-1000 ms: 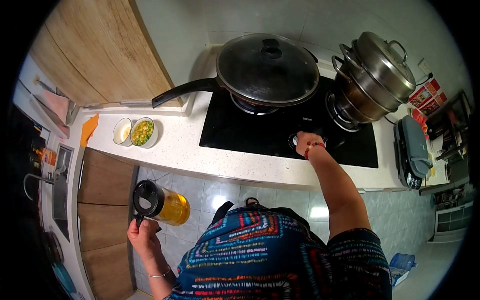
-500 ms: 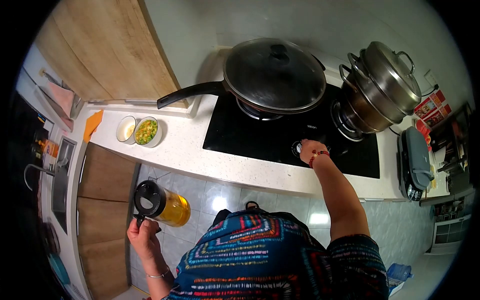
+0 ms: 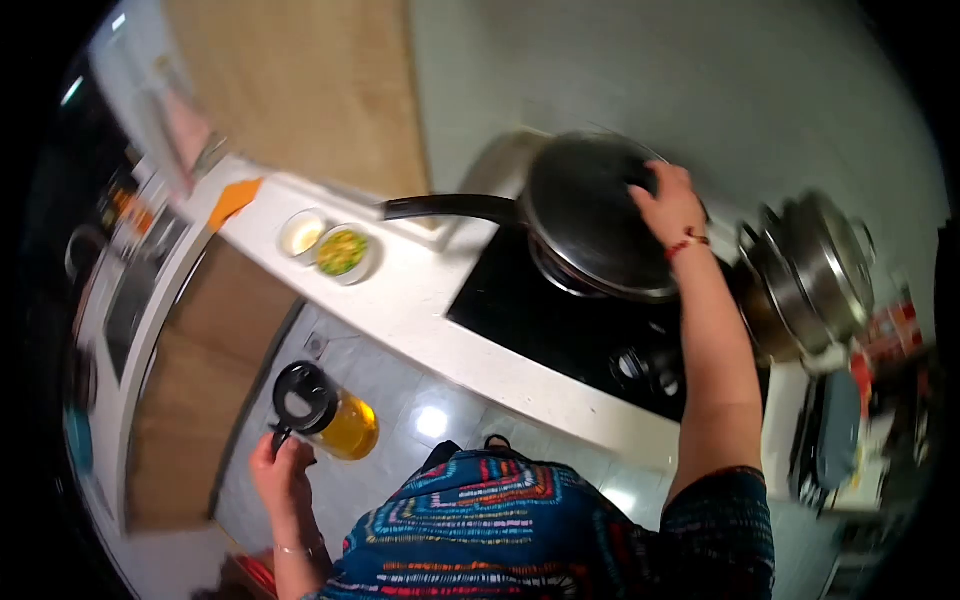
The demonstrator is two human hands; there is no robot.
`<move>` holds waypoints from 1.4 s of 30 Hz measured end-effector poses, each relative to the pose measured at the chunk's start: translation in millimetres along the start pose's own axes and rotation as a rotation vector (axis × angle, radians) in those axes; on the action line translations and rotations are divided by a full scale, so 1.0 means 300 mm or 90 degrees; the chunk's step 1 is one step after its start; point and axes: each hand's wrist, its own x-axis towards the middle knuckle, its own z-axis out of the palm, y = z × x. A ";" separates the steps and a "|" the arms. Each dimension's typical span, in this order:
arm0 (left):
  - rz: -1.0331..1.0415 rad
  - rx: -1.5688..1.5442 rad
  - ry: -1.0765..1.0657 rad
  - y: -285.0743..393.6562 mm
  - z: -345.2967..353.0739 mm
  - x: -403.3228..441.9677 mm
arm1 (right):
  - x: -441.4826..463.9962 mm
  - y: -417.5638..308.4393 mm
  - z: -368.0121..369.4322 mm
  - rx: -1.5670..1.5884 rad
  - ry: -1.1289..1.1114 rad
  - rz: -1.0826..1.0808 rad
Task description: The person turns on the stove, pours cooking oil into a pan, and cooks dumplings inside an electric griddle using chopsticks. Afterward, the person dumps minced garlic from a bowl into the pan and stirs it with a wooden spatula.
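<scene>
My left hand (image 3: 281,468) grips the black handle of a clear oil jug (image 3: 347,422) with a black lid and yellow oil inside, held over the floor. My right hand (image 3: 671,207) is at the knob of the dark glass lid (image 3: 590,215), its fingers closed round the knob, which they mostly hide. The lid lies on the black wok, whose long handle (image 3: 450,206) points left. Under the wok is the black gas stove (image 3: 540,330), with its control knob (image 3: 629,368) near the front edge.
A steel steamer pot (image 3: 800,280) stands on the right burner. On the white counter (image 3: 400,300) are a bowl of chopped vegetables (image 3: 342,254), a bowl with something pale (image 3: 302,235) and an orange cloth (image 3: 234,202). A grey appliance (image 3: 836,425) sits at the far right.
My right hand has left the stove's control knob and moved up to the wok lid's knob. The view has turned and is blurred. My left hand still holds the jug.
</scene>
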 end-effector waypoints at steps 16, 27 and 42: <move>-0.022 -0.012 0.102 0.025 -0.046 -0.115 | 0.212 0.109 0.165 0.075 -0.103 0.038; -0.056 -0.037 0.162 0.031 -0.054 -0.059 | 0.204 0.097 0.068 0.252 -0.030 -0.097; -0.032 -0.086 0.185 0.038 -0.305 0.077 | -0.083 -0.149 -0.102 0.280 -0.014 -0.129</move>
